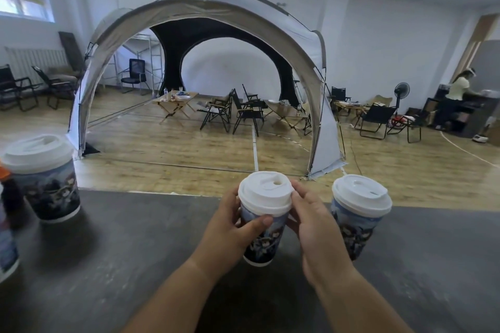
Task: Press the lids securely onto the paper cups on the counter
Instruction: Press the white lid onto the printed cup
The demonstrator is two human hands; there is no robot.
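Middle cup (265, 246) with lid (265, 194) gripped by left hand (227, 227) and right hand (316, 232)

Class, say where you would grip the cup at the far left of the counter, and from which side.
Grip the left cup round its paper wall below the lid, coming from its right: it stands upright, tapers downward, and a bottle crowds its left.

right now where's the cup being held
In the head view, the held cup sits centre on the counter between the left hand and right hand, with a second lidded cup to its right.
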